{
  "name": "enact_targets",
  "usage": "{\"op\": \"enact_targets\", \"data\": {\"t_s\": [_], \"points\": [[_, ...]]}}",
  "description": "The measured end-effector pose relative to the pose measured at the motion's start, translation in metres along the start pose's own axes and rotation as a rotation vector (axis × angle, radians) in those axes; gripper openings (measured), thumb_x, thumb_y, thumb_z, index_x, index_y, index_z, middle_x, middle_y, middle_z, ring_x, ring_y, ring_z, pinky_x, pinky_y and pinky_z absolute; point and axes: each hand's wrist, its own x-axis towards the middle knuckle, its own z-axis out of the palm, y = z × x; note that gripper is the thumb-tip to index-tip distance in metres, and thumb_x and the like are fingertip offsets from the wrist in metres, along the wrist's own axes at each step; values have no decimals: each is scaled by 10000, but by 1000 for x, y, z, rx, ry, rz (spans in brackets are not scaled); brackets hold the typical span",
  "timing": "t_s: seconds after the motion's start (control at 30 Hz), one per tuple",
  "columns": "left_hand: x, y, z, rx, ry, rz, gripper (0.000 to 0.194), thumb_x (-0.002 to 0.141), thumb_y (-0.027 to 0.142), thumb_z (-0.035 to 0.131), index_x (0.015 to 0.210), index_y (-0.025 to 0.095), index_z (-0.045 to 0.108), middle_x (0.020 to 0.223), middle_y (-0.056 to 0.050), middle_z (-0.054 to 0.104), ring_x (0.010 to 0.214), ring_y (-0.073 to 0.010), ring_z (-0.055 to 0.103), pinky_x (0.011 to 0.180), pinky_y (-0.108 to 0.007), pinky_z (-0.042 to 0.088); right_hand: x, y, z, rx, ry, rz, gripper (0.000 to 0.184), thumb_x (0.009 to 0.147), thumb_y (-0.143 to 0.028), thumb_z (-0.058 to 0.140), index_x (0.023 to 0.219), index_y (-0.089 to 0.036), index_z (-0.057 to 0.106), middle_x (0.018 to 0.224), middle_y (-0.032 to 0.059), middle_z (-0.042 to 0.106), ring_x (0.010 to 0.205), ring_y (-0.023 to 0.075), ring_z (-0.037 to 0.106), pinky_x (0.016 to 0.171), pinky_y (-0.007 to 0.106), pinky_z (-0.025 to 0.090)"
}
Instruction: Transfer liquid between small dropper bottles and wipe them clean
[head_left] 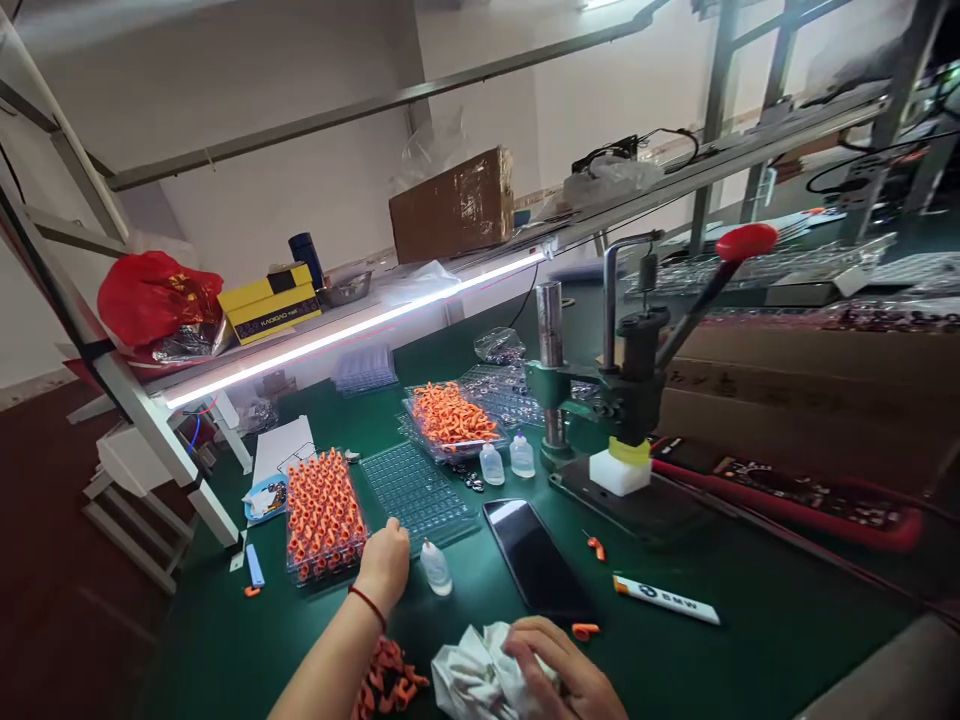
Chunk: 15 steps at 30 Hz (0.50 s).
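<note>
My left hand (385, 568) is closed at the near corner of an empty clear plastic tray (420, 495); whatever its fingers hold, if anything, is hidden. Just left of it stands a tray filled with orange hook-shaped plastic parts (326, 515) in rows. A small squeeze bottle (436, 568) with clear liquid stands to its right. My right hand (566, 668) grips a crumpled white cloth (480, 672) at the front of the bench. Loose orange-red pieces (390, 680) lie below my left forearm. A dark phone (536, 560) lies beyond the cloth.
A green hand press (634, 370) with a red-knobbed lever stands at the right, a white block (619, 472) under its ram. Farther back are a heaped tray of orange parts (454, 415) and two bottles (522, 456). A white BMW-marked stick (667, 600) lies right.
</note>
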Motion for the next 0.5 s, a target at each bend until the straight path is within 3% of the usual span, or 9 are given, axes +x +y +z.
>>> {"op": "enact_targets", "data": {"t_s": [0.13,0.23,0.3,0.4,0.5], "points": [[7,-3,-22,-34,30,-26,218,948,281,641,1118,143,647,1180,-84,658,1017,-225,662,886,-436,561,69,17,-7,-3,-36,-10,350,1045,-355,365,885,-215,643,906,98,686,885,251,682,810,403,566],[12,-2,-39,-114,71,-60,237,953,299,632,1137,150,639,1200,-86,647,1043,-234,649,903,-451,549,143,29,13,-10,-218,-78,195,1000,-329,555,1009,-170,667,1077,70,689,1051,233,642,966,477,497],[14,0,-48,-197,102,-78,228,953,298,631,1126,150,642,1193,-83,649,1050,-236,645,914,-460,540,182,33,35,-9,-384,-123,182,964,-338,630,1013,-171,681,1078,58,696,1043,225,648,950,464,511],[14,-1,-52,-377,166,-99,171,943,270,643,1064,149,660,1171,-76,658,1061,-234,639,934,-462,529,211,36,65,-1,-572,-143,186,955,-338,650,1002,-161,680,1029,46,703,925,195,676,852,413,560],[16,-6,-48,-634,256,-143,136,930,242,659,1030,150,665,1175,-74,655,1065,-227,633,929,-448,536,213,41,78,30,-643,-125,172,963,-323,641,983,-156,677,989,36,704,853,173,679,795,375,575]]}}
